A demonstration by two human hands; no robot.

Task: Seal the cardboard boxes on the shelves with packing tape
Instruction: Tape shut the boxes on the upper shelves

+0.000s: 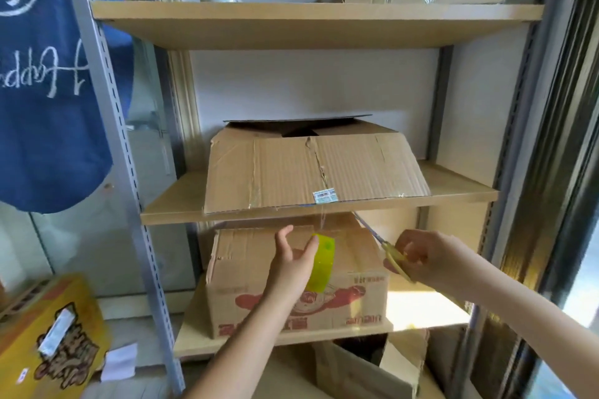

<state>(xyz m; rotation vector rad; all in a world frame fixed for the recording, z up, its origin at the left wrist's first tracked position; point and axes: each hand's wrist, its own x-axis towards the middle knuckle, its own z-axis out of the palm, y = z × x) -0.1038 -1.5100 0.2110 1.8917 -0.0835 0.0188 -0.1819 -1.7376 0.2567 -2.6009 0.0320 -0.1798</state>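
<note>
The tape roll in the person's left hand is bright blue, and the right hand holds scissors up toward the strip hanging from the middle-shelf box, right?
Not quite. The head view shows the tape roll is yellow-green, not blue. The rest stands: the left hand holds it, and the right hand holds scissors up toward the strip hanging from the middle-shelf box.
</note>
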